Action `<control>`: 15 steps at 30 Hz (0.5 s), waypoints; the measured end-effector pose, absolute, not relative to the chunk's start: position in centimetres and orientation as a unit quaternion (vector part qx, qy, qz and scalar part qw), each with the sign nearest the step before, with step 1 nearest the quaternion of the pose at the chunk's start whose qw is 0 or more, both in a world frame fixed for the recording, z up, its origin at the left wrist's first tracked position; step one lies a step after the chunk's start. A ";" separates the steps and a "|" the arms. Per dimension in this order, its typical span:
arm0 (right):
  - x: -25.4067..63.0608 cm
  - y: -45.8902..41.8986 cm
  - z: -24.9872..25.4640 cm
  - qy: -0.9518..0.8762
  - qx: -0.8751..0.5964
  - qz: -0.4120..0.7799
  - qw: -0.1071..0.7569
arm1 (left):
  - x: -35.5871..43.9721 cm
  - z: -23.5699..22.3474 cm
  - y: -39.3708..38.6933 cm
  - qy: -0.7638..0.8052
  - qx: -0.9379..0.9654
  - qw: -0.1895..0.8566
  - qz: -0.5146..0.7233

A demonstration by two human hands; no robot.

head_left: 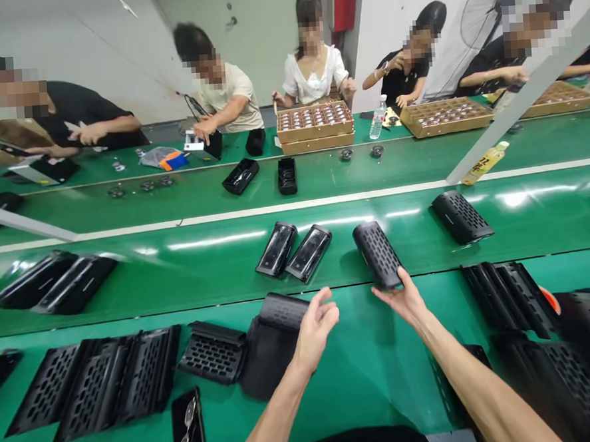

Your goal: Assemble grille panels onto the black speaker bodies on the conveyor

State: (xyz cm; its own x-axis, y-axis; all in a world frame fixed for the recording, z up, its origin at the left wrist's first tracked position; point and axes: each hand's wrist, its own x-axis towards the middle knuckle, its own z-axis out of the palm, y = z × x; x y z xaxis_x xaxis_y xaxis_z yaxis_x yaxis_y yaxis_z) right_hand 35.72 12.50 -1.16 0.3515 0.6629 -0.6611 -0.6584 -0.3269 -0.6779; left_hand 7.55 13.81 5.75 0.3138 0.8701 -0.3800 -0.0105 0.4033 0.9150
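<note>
My right hand [402, 300] grips the near end of a black speaker housing [378, 252] with a slotted grille, lifted at the edge of the belt. Nothing is in my left hand [319, 329]; its fingers are curled loosely and apart. Just behind that wrist, a black cloth-like pad [268, 359] and a dark grille piece [285, 308] lie on the bench, partly covered by the hand. A slotted grille panel [216, 352] rests to the left of the pad. Beyond my hands, two glossy black housings [277, 249] lie side by side on the belt.
Grille panels lie in rows at left [95, 380] and right [509, 298]. A phone [188, 427] with glasses on it sits at front left. More housings [462, 216] are on the belt. Across it, several people work beside part trays [315, 140]; a slanted white post [508, 111] stands at right.
</note>
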 end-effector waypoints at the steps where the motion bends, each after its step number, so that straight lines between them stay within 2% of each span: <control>1: 36.7 15.3 -2.0 -0.004 -0.589 0.557 0.585 | 7.3 5.6 13.3 0.494 0.437 0.684 0.313; 4: 39.4 21.0 -4.1 -0.016 -0.619 0.533 0.576 | 5.7 4.8 11.4 0.533 0.426 0.670 0.292; 8: 42.5 22.7 -5.8 -0.055 -0.679 0.512 0.524 | 3.5 3.0 8.7 0.597 0.386 0.645 0.279; 12: 45.7 18.9 -5.2 -0.125 -0.753 0.467 0.446 | 2.8 1.2 6.8 0.623 0.363 0.639 0.267; 15: 46.8 11.3 -2.9 -0.196 -0.805 0.415 0.375 | 2.4 0.1 5.7 0.619 0.364 0.649 0.252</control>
